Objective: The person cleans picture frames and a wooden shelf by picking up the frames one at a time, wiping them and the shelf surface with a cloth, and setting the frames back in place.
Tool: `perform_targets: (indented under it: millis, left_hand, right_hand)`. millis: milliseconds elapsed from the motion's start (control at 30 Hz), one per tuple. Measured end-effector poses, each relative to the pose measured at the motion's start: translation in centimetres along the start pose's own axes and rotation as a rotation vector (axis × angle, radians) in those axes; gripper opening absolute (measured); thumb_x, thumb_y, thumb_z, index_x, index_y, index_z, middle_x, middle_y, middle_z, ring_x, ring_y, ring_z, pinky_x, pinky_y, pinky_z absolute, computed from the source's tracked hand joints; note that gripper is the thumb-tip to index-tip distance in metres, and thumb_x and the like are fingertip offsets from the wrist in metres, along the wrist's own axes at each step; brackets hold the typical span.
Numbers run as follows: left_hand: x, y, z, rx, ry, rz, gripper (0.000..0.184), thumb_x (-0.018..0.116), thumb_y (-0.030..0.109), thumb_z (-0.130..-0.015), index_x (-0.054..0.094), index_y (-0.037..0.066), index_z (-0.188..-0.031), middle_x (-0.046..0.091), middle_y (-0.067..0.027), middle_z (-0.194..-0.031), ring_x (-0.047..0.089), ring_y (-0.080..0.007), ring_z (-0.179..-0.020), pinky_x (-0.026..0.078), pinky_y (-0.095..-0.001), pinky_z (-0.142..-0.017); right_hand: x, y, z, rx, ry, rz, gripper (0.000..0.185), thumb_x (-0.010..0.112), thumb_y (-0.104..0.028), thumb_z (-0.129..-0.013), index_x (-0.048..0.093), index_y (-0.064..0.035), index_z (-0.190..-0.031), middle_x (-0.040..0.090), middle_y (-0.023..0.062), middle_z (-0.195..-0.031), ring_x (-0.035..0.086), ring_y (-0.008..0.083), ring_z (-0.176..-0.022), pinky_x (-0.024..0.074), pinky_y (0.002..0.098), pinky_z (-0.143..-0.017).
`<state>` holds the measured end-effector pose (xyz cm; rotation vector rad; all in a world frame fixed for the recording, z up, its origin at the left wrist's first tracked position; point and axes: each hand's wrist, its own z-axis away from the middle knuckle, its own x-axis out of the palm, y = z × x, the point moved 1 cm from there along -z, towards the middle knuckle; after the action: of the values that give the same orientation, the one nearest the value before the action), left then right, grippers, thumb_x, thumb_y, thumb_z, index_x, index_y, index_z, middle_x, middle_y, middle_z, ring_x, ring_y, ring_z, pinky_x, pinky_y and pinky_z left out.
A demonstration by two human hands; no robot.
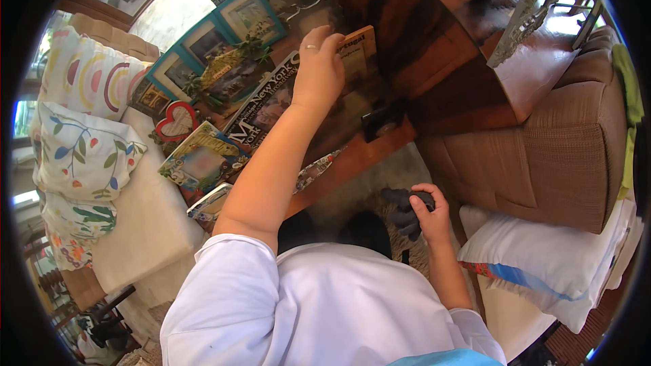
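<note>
My left hand (320, 61), with a ring on one finger, is stretched out over the low wooden table. Its bent fingers are closed at the near corner of a book marked "Portugal" (358, 61). Just below it lies a New York book (271, 88) with large white letters. Near my lap on the right, my right hand (430, 211) is wrapped round a dark grey, soft-looking object (405, 215), whose lobes hang out to the left.
Blue-green picture frames (251, 15), small plants (253, 44), a red heart-shaped frame (178, 120) and a colourful magazine (203, 157) crowd the table. A black object (383, 122) sits by its edge. Cushioned seats (529, 163) flank both sides, with patterned pillows (88, 149) on the left.
</note>
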<state>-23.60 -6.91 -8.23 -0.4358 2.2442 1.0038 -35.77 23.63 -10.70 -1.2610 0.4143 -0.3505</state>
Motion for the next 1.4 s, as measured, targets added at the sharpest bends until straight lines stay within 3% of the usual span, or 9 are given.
perform_targets:
  millis: [233,300,400,500,700,1100,1133,1233,1400]
  left_hand:
    - [-3.4,-0.5,-2.9,0.138,0.229,-0.11,0.031,0.052,-0.002,-0.073,0.056,0.003,-0.104,0.053,-0.0191,-0.111,0.047,-0.0373,-0.109,0.04,-0.0442,-0.094]
    - [-4.6,-2.9,-5.1,0.015,0.253,-0.16,0.033,0.052,0.0,-0.074,0.055,0.003,-0.107,0.052,-0.0181,-0.114,0.047,-0.0367,-0.11,0.04,-0.0424,-0.094]
    - [-4.5,-7.5,-8.0,-0.472,-0.165,-0.22,0.042,0.059,0.012,-0.076,0.053,0.002,-0.117,0.052,-0.019,-0.122,0.05,-0.0337,-0.114,0.042,-0.0389,-0.094]
    - [-3.5,-9.8,-9.3,-0.55,-0.512,-0.245,0.043,0.062,0.017,-0.077,0.055,0.002,-0.116,0.058,-0.0194,-0.115,0.055,-0.0326,-0.109,0.044,-0.037,-0.092]
    - [-1.9,-9.2,-9.6,-0.408,-0.606,-0.251,0.051,0.067,0.024,-0.076,0.055,0.002,-0.121,0.06,-0.0194,-0.114,0.056,-0.033,-0.108,0.044,-0.0378,-0.092]
    - [-5.2,-8.1,-8.9,-0.257,-0.293,-0.251,0.039,0.062,0.025,-0.082,0.057,0.007,-0.116,0.062,-0.0214,-0.102,0.059,-0.033,-0.101,0.046,-0.0393,-0.085]
    - [-6.4,-7.9,-9.2,-0.253,-0.286,-0.246,0.038,0.061,0.027,-0.083,0.057,0.008,-0.116,0.064,-0.0192,-0.096,0.061,-0.0308,-0.093,0.047,-0.0372,-0.082]
    - [-11.1,-6.3,-9.7,-0.237,-0.16,-0.09,0.034,0.061,0.024,-0.085,0.058,0.005,-0.114,0.065,-0.0137,-0.09,0.062,-0.0235,-0.083,0.048,-0.0322,-0.076]
    - [-16.7,-4.1,-8.6,-0.247,0.077,1.032,0.024,0.064,0.014,-0.083,0.06,0.001,-0.103,0.064,-0.0064,-0.091,0.061,-0.0135,-0.08,0.051,-0.0279,-0.07]
  right_hand:
    - [0.3,0.1,-0.2,-0.005,-0.02,0.001,0.02,0.068,-0.013,-0.08,0.06,-0.0038,-0.096,0.059,0.0006,-0.087,0.053,0.0079,-0.08,0.0433,0.022,-0.073]
    - [0.3,0.1,-0.1,0.006,-0.015,-0.01,0.02,0.068,-0.013,-0.08,0.061,-0.0038,-0.096,0.058,0.0007,-0.087,0.053,0.0082,-0.081,0.0432,0.0221,-0.073]
    - [0.3,0.3,0.0,0.006,-0.003,0.009,0.02,0.068,-0.012,-0.079,0.061,-0.0038,-0.096,0.059,0.0008,-0.087,0.053,0.0085,-0.081,0.0432,0.0223,-0.073]
    - [0.3,0.7,0.4,0.019,0.004,0.019,0.02,0.068,-0.012,-0.079,0.061,-0.0039,-0.096,0.059,0.0008,-0.087,0.053,0.0083,-0.081,0.0432,0.0221,-0.073]
    - [0.6,0.1,0.9,0.02,0.018,-0.004,0.019,0.068,-0.012,-0.08,0.061,-0.0045,-0.096,0.058,-0.0005,-0.085,0.052,0.0068,-0.077,0.0427,0.0209,-0.07]
    - [0.1,0.0,1.4,0.029,0.05,-0.133,0.019,0.065,-0.014,-0.082,0.06,-0.005,-0.097,0.058,0.0004,-0.085,0.053,0.0081,-0.078,0.0431,0.0217,-0.071]
    - [0.1,-0.4,1.4,0.049,0.048,-0.185,0.018,0.064,-0.014,-0.083,0.059,-0.0047,-0.098,0.057,0.0011,-0.086,0.053,0.0091,-0.079,0.0439,0.0226,-0.072]
    - [0.3,-1.9,0.9,0.157,0.096,-0.443,0.022,0.061,-0.016,-0.083,0.058,-0.0055,-0.102,0.058,0.0036,-0.09,0.055,0.0115,-0.084,0.0453,0.025,-0.076]
    - [3.0,-9.5,-1.5,0.265,-0.011,-1.06,0.039,0.058,-0.023,-0.08,0.05,-0.0048,-0.114,0.058,0.01,-0.097,0.057,0.0207,-0.094,0.0467,0.0338,-0.085]
